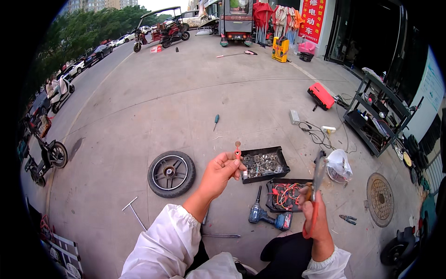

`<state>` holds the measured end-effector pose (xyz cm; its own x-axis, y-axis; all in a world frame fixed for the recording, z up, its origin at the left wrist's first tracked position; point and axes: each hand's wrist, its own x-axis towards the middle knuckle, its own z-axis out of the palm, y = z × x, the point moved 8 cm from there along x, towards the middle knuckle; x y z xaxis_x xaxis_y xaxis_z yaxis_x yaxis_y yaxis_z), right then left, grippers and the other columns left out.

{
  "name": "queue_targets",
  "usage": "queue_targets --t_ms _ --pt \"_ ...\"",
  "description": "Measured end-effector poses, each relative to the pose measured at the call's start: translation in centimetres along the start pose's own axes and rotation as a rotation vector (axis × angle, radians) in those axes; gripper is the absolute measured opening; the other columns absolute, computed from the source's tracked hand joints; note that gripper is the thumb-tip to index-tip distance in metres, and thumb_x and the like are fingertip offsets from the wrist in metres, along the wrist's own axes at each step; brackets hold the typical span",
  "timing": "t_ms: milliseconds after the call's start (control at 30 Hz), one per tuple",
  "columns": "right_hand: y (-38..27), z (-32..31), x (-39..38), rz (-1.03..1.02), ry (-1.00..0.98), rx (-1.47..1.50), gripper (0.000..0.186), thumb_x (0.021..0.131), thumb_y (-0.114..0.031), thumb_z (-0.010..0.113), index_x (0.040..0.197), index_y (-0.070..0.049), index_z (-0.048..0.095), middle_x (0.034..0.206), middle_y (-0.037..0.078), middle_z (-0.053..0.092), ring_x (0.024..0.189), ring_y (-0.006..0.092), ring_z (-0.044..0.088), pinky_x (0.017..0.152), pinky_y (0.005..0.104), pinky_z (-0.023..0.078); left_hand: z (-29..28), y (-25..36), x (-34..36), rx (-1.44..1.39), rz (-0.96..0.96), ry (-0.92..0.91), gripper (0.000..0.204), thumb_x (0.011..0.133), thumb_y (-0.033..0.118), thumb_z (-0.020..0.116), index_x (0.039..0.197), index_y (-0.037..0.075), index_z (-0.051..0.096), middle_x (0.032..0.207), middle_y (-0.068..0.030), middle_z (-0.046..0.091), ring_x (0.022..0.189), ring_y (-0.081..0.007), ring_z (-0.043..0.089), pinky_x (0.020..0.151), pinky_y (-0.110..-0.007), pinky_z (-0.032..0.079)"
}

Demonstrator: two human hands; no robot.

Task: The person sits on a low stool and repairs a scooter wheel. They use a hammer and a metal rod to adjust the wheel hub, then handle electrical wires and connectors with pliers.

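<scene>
My left hand (222, 171) is raised, its thumb and fingers pinched on a small red part with a hole (238, 152); a brownish round piece shows just above it, and whether they are joined I cannot tell. In my right hand (316, 223) is a cutting tool with orange-red handles (311, 225) and a long grey head pointing up, slightly blurred. Behind the left hand lies a black tray of nuts, bolts and small metal parts (265, 163). A second black tray with red wires (285, 193) sits partly behind the right hand. Nearer me lies a blue-black cordless driver (269, 216).
A spoked wheel with tyre (171, 174) lies at left, near a T-handle wrench (134, 214). Further off lie a screwdriver (216, 122) and an open red case (321, 96). At right are a plastic bag (339, 166), pliers (347, 219), a manhole cover (380, 199) and a tool cart (378, 109).
</scene>
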<state>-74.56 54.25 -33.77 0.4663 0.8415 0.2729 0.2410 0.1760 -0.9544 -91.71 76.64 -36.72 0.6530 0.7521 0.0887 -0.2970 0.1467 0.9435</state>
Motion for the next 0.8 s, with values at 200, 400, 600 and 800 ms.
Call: queue_targets --t_ms 200,400,600,800 --pt "4.3 9.6 5.3 0.005 -0.268 -0.375 0.038 0.091 -0.026 0.063 0.111 0.002 0.047 0.092 0.020 0.055 0.078 0.0299 0.056 0.072 0.0377 0.048 -0.1 -0.2 1.0 -0.013 -0.034 -0.017 0.023 0.097 0.020 0.057 0.109 0.000 0.054 0.080 -0.0037 0.062 0.062 -0.0057 0.045 0.058 -0.020 0.036" --pt "6.1 13.7 7.2 -0.003 -0.349 -0.363 0.045 0.090 -0.031 0.065 0.110 0.004 0.047 0.094 0.023 0.055 0.084 0.0350 0.057 0.076 0.0415 0.046 -1.7 -0.8 1.8 0.214 -0.026 -0.021 0.017 0.098 0.016 0.055 0.106 0.001 0.056 0.079 0.0003 0.059 0.070 -0.0053 0.050 0.063 -0.022 0.040" --pt "7.3 14.1 8.5 0.035 -0.356 -0.274 0.033 0.094 -0.026 0.059 0.110 0.001 0.048 0.091 0.019 0.056 0.080 0.0304 0.056 0.073 0.0386 0.046 -0.9 -0.9 2.7 0.433 -0.029 -0.063 0.015 0.098 0.015 0.054 0.102 0.000 0.056 0.078 0.0014 0.056 0.071 -0.0059 0.050 0.065 -0.024 0.043" --pt "8.2 13.7 8.4 0.200 -0.352 -0.168 0.032 0.093 -0.029 0.059 0.100 0.001 0.051 0.083 0.019 0.057 0.075 0.0321 0.058 0.070 0.0401 0.046 -0.1 -1.0 2.9 0.530 -0.039 -0.064 0.015 0.097 0.014 0.055 0.101 0.000 0.057 0.075 0.0012 0.055 0.069 -0.0058 0.049 0.062 -0.024 0.043"
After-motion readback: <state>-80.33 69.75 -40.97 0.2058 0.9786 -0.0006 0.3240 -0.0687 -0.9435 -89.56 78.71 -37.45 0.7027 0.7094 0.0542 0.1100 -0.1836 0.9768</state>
